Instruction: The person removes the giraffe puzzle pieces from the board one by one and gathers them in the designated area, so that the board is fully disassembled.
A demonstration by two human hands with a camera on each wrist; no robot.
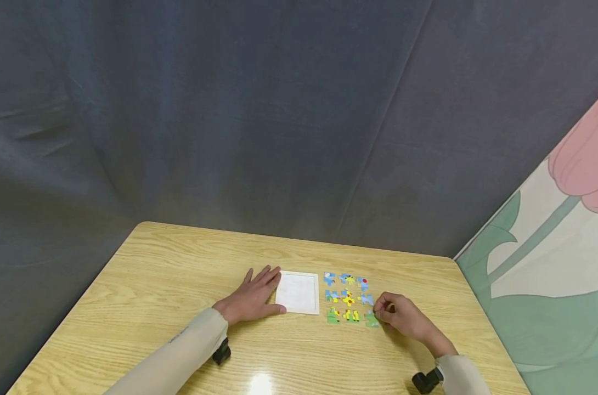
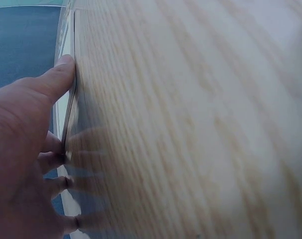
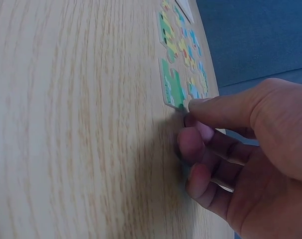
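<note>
A white square tray (image 1: 297, 293) lies flat on the table. My left hand (image 1: 252, 299) rests at its left edge with fingers spread and straight; in the left wrist view the thumb (image 2: 61, 74) lies along the tray's side. To the tray's right, several jigsaw pieces (image 1: 348, 297) lie in loose rows, coloured blue, yellow, red and green. My right hand (image 1: 402, 315) is at the lower right of these rows. Its thumb and curled index finger pinch the edge of a green corner jigsaw piece (image 3: 172, 82), which lies flat on the wood. The other fingers curl loosely beneath.
The light wooden table (image 1: 299, 356) ends at a dark grey curtain (image 1: 259, 120) behind. A cloth with a pink flower and green leaves (image 1: 556, 274) hangs at the right. Black wrist cameras (image 1: 222, 351) sit at both cuffs.
</note>
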